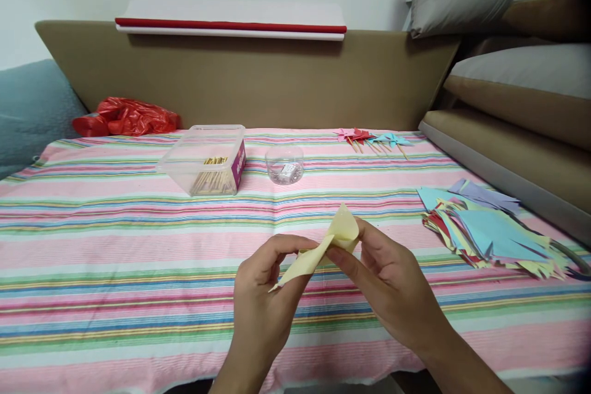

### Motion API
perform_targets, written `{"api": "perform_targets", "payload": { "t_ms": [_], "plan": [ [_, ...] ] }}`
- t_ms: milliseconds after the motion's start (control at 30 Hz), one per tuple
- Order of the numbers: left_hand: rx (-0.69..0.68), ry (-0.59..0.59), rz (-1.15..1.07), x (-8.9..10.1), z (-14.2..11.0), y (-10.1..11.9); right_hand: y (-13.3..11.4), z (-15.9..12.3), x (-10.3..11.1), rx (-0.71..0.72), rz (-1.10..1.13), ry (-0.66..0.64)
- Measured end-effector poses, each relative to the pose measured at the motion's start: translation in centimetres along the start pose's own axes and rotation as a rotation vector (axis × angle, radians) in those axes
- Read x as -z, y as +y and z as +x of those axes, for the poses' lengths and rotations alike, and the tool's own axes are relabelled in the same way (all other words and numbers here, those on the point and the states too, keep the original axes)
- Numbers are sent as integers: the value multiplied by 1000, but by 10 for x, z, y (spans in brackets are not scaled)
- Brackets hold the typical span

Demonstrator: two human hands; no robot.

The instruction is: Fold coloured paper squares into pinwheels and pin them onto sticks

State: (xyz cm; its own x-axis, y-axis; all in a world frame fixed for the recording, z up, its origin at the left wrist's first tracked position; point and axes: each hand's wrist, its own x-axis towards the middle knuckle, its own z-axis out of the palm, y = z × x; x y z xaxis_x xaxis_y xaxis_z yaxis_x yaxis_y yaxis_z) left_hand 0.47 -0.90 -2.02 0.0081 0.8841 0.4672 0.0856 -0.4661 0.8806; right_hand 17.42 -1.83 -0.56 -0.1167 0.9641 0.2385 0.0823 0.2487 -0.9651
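Above the striped cloth, a piece of pale yellow paper is held between both hands, its points curled in toward the middle. My left hand grips the paper's left side, with one pointed corner reaching down over the palm. On the other side, my right hand pinches the paper near its centre between thumb and fingers. Parts of the paper are hidden behind the fingers.
A clear plastic box with wooden sticks stands at back left, beside a round clear container. Paper pinwheels lie at the back. Cut paper sheets and scissors lie right, near stacked cushions.
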Motion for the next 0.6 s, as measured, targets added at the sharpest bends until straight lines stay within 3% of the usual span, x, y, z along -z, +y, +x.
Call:
{"api": "perform_targets", "payload": {
  "t_ms": [367,600],
  "plan": [
    [-18,-54,-83,2,-3,0,0,-3,0,100,-60,-8],
    [-315,-193,-4,17,1,10,0,-6,2,363,-12,-52]
  ]
}}
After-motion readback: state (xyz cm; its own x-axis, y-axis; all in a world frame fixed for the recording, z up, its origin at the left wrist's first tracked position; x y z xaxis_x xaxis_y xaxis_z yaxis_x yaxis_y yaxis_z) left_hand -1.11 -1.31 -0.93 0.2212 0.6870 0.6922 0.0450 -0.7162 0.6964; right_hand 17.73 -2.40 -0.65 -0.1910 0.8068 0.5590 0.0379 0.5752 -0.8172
